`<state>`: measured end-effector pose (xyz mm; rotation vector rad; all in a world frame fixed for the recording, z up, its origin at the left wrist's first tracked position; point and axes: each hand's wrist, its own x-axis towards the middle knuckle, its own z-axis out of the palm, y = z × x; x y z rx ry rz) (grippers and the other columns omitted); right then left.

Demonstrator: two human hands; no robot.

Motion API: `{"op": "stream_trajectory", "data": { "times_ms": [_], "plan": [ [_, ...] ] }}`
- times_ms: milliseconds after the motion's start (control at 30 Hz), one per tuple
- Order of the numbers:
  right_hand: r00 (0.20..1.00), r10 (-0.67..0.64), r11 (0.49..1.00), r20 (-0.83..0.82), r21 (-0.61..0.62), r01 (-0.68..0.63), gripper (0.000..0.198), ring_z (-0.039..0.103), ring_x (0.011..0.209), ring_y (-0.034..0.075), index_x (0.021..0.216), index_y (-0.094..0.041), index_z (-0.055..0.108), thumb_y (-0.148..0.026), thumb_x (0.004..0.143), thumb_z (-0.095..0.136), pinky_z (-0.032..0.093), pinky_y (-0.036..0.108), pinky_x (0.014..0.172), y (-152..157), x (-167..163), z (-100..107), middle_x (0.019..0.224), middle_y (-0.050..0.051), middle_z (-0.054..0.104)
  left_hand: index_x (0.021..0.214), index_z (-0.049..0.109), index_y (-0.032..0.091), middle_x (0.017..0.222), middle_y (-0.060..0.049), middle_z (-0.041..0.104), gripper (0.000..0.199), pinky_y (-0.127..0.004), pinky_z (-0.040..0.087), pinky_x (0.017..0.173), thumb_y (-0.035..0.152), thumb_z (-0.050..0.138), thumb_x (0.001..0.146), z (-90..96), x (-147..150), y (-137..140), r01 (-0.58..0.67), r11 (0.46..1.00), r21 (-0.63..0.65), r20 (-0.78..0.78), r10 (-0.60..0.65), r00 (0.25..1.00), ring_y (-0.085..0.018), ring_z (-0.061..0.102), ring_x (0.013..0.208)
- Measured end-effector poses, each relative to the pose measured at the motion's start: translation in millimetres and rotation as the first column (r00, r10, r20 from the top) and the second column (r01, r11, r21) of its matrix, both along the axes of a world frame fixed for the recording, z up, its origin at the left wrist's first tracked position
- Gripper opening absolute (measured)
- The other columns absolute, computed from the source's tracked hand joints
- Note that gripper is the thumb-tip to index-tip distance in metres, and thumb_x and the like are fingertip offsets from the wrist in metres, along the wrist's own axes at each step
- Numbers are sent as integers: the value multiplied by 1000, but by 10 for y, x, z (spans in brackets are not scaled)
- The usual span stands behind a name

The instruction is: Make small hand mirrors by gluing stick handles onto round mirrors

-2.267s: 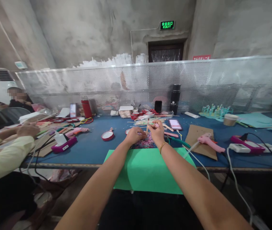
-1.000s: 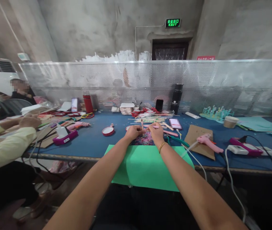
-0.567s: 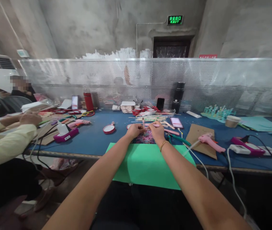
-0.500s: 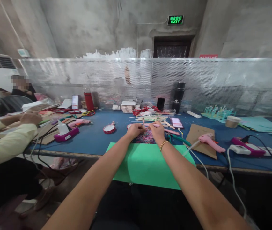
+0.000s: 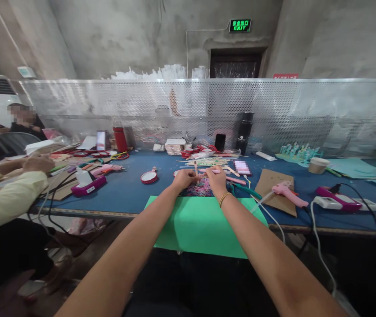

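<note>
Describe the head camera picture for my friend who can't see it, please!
A person's left hand holds a small upright stick and their right hand a pink pen-like tool, above a multicoloured patch on a blue table. A bright green sheet spreads nearer the camera, and a co-worker's pale yellow sleeve shows at the left.

A black flask (image 5: 244,133) and a red bottle (image 5: 120,139) stand before the perforated metal screen (image 5: 135,103).

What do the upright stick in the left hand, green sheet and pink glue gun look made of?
Stick: likely wood, matte, going by its tan colour; too small to see grain.
Green sheet: paper or thin foam, can't tell which; smooth, even colour, low sheen.
Pink glue gun: probably plastic; smooth, rounded pink body.
</note>
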<state>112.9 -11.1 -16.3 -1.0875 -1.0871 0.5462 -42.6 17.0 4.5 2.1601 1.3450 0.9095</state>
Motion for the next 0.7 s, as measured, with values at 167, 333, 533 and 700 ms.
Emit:
{"op": "stream_trajectory", "data": {
  "times_ms": [167, 333, 533, 700],
  "plan": [
    [999, 36, 999, 11, 27, -36, 11, 59, 61, 17, 63, -23, 52, -31, 69, 56, 47, 28, 63, -58, -26, 35, 59, -2, 62, 62, 67, 16, 52, 4, 52, 45, -25, 25, 50, 60, 71, 64, -17, -2, 15, 16, 1000, -5, 40, -16, 999, -9, 37, 50],
    [998, 54, 997, 26, 55, -55, 11, 60, 63, 17, 61, -22, 53, -29, 69, 57, 45, 27, 64, -132, -34, 88, 59, -3, 62, 61, 66, 15, 52, 4, 52, 46, -24, 25, 50, 60, 71, 63, -36, -2, 27, 42, 999, -15, 68, -41, 997, -8, 36, 50],
    [1000, 2, 999, 31, 34, -3, 10, 59, 62, 17, 61, -23, 54, -30, 69, 57, 44, 28, 62, -101, -18, 73, 59, -2, 63, 63, 68, 15, 52, 3, 53, 46, -25, 24, 50, 60, 71, 63, -21, 6, 5, 31, 999, -16, 60, -30, 998, -8, 37, 51],
    [998, -3, 1000, -59, 19, 4, 11, 59, 59, 17, 61, -23, 53, -29, 68, 58, 44, 28, 60, -54, -3, 46, 58, -2, 63, 63, 69, 14, 52, 3, 52, 48, -25, 25, 50, 62, 71, 62, -8, 11, -5, -1, 1000, -10, 43, 1, 999, -9, 37, 51]
  ]
}}
